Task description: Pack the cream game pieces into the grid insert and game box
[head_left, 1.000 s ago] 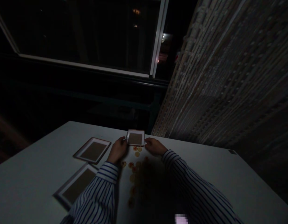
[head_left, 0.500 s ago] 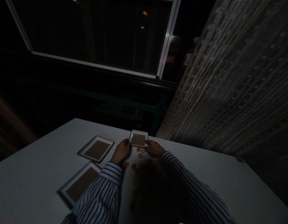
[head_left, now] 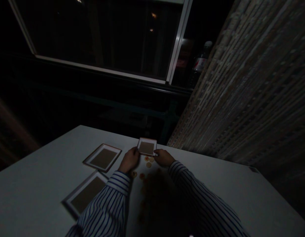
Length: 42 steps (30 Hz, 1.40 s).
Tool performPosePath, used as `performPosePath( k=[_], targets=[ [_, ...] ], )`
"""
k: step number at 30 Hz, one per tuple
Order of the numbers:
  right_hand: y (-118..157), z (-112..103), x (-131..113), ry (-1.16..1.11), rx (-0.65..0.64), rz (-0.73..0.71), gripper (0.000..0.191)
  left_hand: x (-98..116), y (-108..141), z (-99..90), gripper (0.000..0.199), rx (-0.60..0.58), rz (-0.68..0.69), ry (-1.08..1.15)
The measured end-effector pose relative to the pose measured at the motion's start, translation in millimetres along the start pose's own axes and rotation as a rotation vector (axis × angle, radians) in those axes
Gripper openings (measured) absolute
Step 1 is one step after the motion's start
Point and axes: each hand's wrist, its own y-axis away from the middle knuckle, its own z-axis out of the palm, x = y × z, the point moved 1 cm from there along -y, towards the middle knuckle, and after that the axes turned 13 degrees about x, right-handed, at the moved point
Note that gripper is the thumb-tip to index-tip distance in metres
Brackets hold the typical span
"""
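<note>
In the middle of the desk [head_left: 231, 194], round pieces [head_left: 148, 165] are scattered, partly shadowed; on its left, two larger trays [head_left: 103, 158] are laid. Near its far edge, a small tray [head_left: 146, 147] is gripped at either side by the left hand [head_left: 129, 160] and right hand [head_left: 164, 158], both curled closed.

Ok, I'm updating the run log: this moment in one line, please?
left hand: small tray, left edge; right hand: same tray, right edge; farther left: two other trays; nearer: round pieces on white table
</note>
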Motion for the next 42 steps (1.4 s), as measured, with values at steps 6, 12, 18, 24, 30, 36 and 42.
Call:
performPosePath(
  k=[6,12,18,24,30,36,42],
  targets=[
    [3,-8,-3,0.017,0.020,-0.013,0.032,2,-1,-1.5,0.035,-0.008,0.025,0.018],
    [8,-19,-5,0.029,0.044,-0.009,0.034,9,-2,-4.6,0.036,-0.022,0.078,0.004],
    [18,-31,-6,0.027,0.090,-0.006,0.036,17,1,-6.1,0.036,-0.027,0.112,0.034],
    [27,-42,-2,0.016,0.157,0.012,0.038,28,6,-4.6,0.036,-0.031,0.109,0.043],
    [39,-54,2,0.002,0.207,0.032,0.038,46,15,-6.8,0.036,-0.036,0.165,0.015],
    [58,-67,8,-0.010,0.273,0.040,0.039,61,22,-5.0,0.035,-0.018,0.204,-0.026],
    [77,-78,15,-0.102,0.379,0.024,0.037,71,30,-0.8,0.034,-0.019,0.257,0.002]
  ],
)
